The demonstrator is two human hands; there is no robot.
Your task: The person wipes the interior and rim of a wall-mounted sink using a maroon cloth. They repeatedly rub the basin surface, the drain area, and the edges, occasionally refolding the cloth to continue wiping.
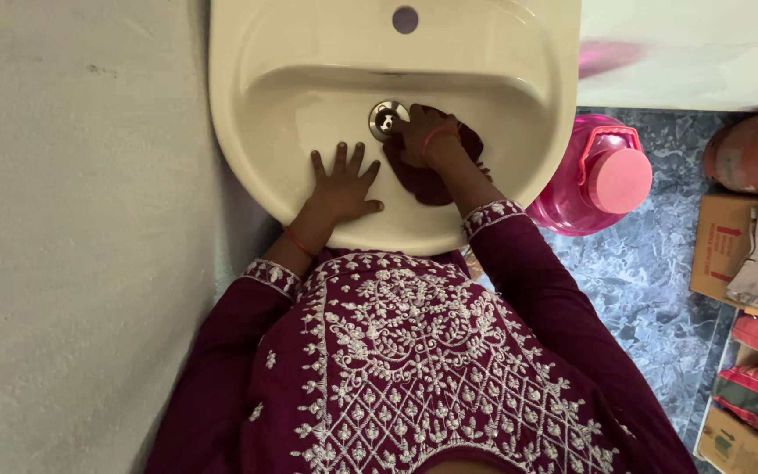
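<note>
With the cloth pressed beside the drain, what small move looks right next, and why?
Probably sweep the right hand and its dark cloth away from the drain, toward the basin's right wall. The cloth sits bunched against the drain, the left hand lies flat on the basin as a brace, and the right wall looks not yet covered by the cloth.

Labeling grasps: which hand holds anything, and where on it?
Right hand presses a dark maroon cloth at its upper end by the drain. Left hand lies flat in the sink, empty.
</note>
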